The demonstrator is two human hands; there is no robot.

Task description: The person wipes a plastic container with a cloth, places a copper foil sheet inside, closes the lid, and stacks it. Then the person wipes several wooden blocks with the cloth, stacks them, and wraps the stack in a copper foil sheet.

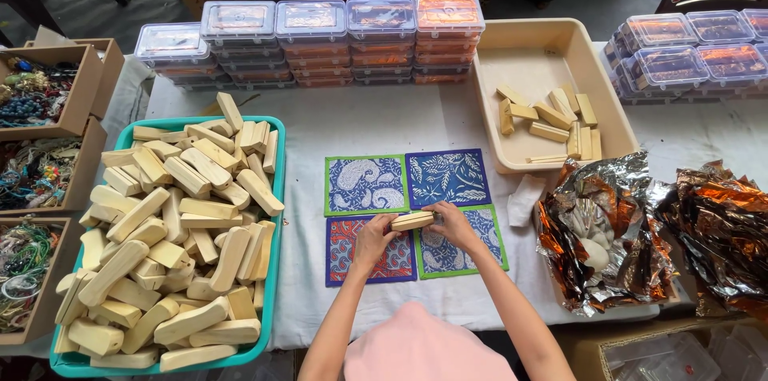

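We note left hand (373, 239) and right hand (453, 223) pinching one wooden block (413, 220) endwise, level above four patterned coasters (366, 185), keeping faces visible.

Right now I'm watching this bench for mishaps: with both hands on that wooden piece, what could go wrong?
1. The left hand and right hand hold the wooden block only by its ends above the patterned mats; it could slip and knock them out of line.
2. The teal tray is heaped with blocks past its rim; a nudge might spill some.
3. The crinkled foil lies close to the right elbow and could snag.
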